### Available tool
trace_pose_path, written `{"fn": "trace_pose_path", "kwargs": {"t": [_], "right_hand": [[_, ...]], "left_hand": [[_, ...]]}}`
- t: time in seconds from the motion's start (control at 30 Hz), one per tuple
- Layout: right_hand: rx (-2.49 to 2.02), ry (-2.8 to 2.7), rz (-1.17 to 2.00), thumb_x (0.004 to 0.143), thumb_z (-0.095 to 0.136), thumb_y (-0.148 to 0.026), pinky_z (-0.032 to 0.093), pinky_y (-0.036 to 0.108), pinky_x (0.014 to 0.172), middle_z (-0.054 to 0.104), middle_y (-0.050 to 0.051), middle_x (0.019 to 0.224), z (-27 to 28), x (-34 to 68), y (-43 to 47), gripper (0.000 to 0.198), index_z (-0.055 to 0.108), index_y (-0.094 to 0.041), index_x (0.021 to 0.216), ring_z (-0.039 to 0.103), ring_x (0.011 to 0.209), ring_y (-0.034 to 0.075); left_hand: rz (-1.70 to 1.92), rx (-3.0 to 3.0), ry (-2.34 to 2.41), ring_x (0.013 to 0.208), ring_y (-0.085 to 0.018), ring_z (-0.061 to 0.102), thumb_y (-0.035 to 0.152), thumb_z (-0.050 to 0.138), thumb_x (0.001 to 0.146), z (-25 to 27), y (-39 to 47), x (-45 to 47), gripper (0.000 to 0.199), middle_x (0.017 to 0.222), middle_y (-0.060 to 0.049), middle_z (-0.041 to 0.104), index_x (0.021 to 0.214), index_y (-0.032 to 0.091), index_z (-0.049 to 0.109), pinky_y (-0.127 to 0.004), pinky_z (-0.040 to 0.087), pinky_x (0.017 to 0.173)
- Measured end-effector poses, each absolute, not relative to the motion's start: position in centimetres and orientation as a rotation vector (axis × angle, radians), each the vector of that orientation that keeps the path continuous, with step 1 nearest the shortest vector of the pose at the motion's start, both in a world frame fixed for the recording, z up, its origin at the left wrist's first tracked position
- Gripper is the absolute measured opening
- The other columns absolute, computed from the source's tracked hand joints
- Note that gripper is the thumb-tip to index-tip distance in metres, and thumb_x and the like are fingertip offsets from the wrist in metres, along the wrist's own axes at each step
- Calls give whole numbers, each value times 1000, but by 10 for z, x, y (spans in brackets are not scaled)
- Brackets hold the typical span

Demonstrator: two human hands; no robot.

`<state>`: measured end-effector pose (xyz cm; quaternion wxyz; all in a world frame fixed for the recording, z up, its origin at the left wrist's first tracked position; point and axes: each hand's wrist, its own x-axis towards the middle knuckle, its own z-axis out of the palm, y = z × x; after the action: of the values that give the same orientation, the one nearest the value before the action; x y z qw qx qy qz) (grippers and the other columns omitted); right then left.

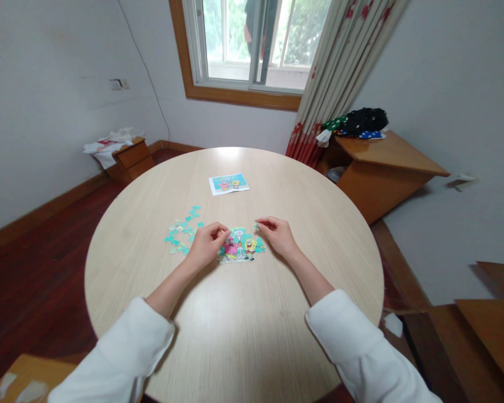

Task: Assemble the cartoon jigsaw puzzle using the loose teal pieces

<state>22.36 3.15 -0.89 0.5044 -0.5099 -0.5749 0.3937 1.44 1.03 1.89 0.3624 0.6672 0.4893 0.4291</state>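
While the right hand [278, 236] pinches a puzzle piece [256, 227], the left hand [206, 244] curls inward, grip unclear.

Head-worn view looks forward and down across the table [252, 336] toward the window [237, 45].

We see a brown-framed window [256, 42] and, beside it, a pale curtain [336, 61] with red flowers; near its foot, black, green and blue cloths [365, 122] lie on a brown cabinet [397, 152], and to the left we find a white crumpled heap [96, 148] on a small drawer unit [135, 158]
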Motion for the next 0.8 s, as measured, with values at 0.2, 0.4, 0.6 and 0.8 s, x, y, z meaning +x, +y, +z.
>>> {"fn": "trace_pose_path", "kwargs": {"t": [0.2, 0.4, 0.6, 0.8], "right_hand": [[-1249, -1391, 979, 68, 64, -31, 54, 34, 71, 72, 7, 82, -8, 223, 30, 24, 71, -14, 84, 66, 73, 18], [-1245, -1356, 1014, 67, 66, -34, 55, 35, 73, 72, 8, 82, -11, 223, 32, 29, 71, -14, 87, 68, 73, 18], [-1229, -1351, 1027, 66, 68, -36, 55, 35, 71, 72, 8, 82, -12, 223, 31, 31, 71, -14, 87, 68, 73, 19], [-1230, -1368, 1010, 66, 67, -32, 55, 32, 68, 71, 6, 79, -13, 223, 32, 29, 70, -14, 88, 67, 72, 17]], "left_hand": [[1089, 1720, 1304, 47, -11, 42, 37, 55, 72, 17, 11, 13, 23, 47, 4, 46, 62, 17, 57, -23, 33, 49], [1099, 1738, 1331, 50, -11, 42, 38, 54, 73, 17, 12, 13, 25, 50, 3, 47, 59, 17, 55, -23, 33, 49], [1101, 1729, 1334, 51, -11, 42, 38, 55, 73, 17, 11, 12, 24, 51, 2, 48, 60, 17, 56, -23, 33, 50], [1117, 1707, 1310, 49, -11, 40, 37, 58, 72, 18, 11, 12, 24, 48, 4, 44, 59, 17, 56, -22, 32, 48]]}}
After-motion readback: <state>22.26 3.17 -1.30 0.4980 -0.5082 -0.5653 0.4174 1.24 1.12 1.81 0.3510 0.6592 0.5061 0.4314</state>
